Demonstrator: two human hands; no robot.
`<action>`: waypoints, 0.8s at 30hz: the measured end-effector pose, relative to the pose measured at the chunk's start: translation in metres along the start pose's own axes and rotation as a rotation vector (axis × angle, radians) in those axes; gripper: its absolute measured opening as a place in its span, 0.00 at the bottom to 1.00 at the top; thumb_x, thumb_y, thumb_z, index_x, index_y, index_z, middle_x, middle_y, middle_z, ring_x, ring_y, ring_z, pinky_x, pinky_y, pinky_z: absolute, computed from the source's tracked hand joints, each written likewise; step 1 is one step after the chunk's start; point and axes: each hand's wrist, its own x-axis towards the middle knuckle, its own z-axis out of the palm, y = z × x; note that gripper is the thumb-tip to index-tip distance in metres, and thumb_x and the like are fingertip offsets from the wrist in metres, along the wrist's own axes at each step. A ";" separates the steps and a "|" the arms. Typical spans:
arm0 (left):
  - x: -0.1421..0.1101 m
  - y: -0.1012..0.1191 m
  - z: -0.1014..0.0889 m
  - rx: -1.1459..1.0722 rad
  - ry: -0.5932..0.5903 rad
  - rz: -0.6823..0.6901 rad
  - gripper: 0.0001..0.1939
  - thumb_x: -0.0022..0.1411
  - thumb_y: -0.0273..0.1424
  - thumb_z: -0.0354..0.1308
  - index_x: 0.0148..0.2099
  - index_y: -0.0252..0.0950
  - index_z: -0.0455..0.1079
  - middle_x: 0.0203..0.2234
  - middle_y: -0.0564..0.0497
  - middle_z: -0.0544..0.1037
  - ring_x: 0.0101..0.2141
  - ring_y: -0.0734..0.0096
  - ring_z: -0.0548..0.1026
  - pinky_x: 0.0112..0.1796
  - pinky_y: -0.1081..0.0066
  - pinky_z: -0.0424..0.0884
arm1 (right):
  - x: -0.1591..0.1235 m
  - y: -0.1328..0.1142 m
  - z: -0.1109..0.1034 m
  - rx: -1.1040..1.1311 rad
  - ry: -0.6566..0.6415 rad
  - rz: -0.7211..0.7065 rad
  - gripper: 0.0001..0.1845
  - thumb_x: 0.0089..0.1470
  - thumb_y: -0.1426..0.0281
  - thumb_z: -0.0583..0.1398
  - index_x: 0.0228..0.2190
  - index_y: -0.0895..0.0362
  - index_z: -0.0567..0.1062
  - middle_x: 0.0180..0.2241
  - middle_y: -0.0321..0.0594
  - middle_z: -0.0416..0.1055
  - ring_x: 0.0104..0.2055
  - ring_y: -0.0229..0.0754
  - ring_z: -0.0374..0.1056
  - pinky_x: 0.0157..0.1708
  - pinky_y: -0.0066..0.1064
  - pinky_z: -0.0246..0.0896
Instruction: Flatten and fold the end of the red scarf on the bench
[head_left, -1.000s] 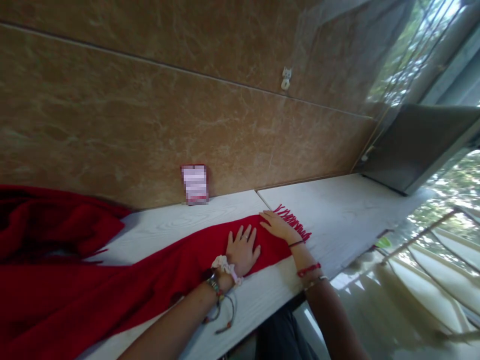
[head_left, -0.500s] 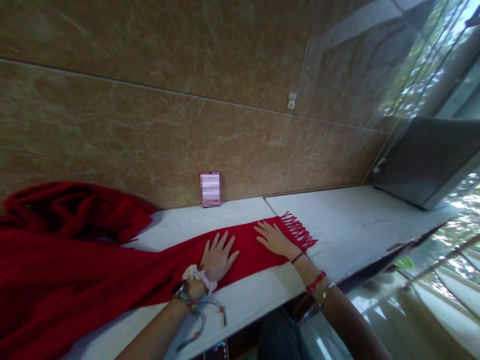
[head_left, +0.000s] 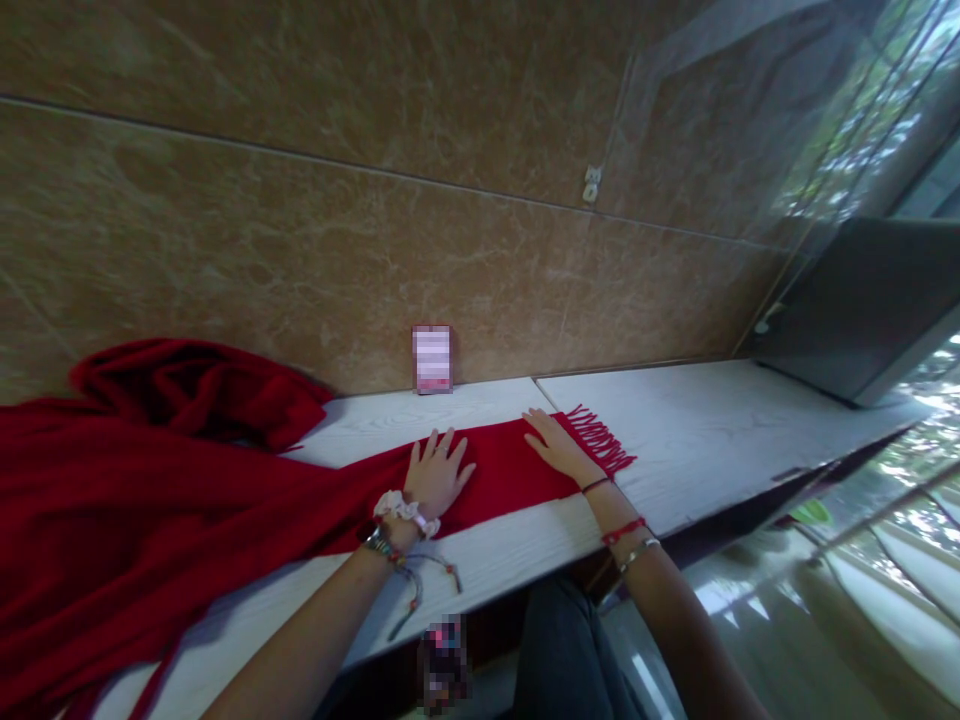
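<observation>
A long red scarf [head_left: 502, 475] lies flat along the white countertop, its fringed end on the right. My left hand [head_left: 437, 478] rests on it with the fingers spread, palm down. Near the fringe, my right hand [head_left: 559, 450] also lies flat on the cloth, fingers stretched out. Toward the left the scarf grows wider and wrinkled, and a bunched heap of the same red cloth [head_left: 202, 385] sits against the wall. Neither hand grips the fabric.
A small pink-and-white card or box [head_left: 433, 360] leans on the brown tiled wall [head_left: 300, 250]. The white countertop [head_left: 720, 440] runs right to a dark grey cabinet-like block [head_left: 870, 310]. Below its front edge are my legs [head_left: 566, 650] and a blurred-out dark object [head_left: 444, 665].
The camera view has shifted slightly, so things sit higher and the left-hand cloth further right. Both hands stay flat on the scarf, with only slight shifts in position.
</observation>
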 end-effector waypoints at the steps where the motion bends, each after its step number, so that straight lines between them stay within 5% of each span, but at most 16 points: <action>1: 0.000 -0.002 0.001 0.003 -0.022 -0.015 0.25 0.65 0.40 0.42 0.61 0.38 0.58 0.61 0.44 0.57 0.60 0.50 0.53 0.55 0.50 0.53 | 0.001 -0.003 0.001 0.019 -0.042 -0.033 0.25 0.59 0.66 0.48 0.57 0.59 0.60 0.59 0.48 0.56 0.62 0.43 0.49 0.59 0.42 0.47; 5: 0.001 -0.007 0.008 0.005 -0.081 -0.024 0.25 0.66 0.42 0.40 0.61 0.39 0.57 0.60 0.44 0.57 0.59 0.52 0.54 0.54 0.50 0.56 | 0.003 -0.008 0.003 0.016 -0.159 -0.043 0.24 0.59 0.66 0.50 0.54 0.60 0.64 0.58 0.49 0.58 0.61 0.45 0.52 0.59 0.42 0.46; 16: 0.001 -0.008 0.010 -0.010 -0.092 -0.014 0.25 0.66 0.41 0.40 0.62 0.39 0.56 0.61 0.44 0.56 0.60 0.52 0.52 0.54 0.50 0.54 | 0.001 -0.006 -0.001 0.030 -0.080 0.017 0.24 0.58 0.67 0.50 0.55 0.59 0.63 0.58 0.49 0.59 0.61 0.44 0.52 0.58 0.42 0.49; 24: 0.001 -0.006 0.006 0.000 -0.111 -0.020 0.25 0.66 0.41 0.40 0.62 0.39 0.56 0.61 0.46 0.55 0.60 0.53 0.52 0.54 0.51 0.54 | -0.005 -0.002 -0.006 -0.102 -0.087 0.257 0.22 0.59 0.69 0.48 0.54 0.58 0.65 0.58 0.49 0.59 0.60 0.50 0.53 0.57 0.51 0.48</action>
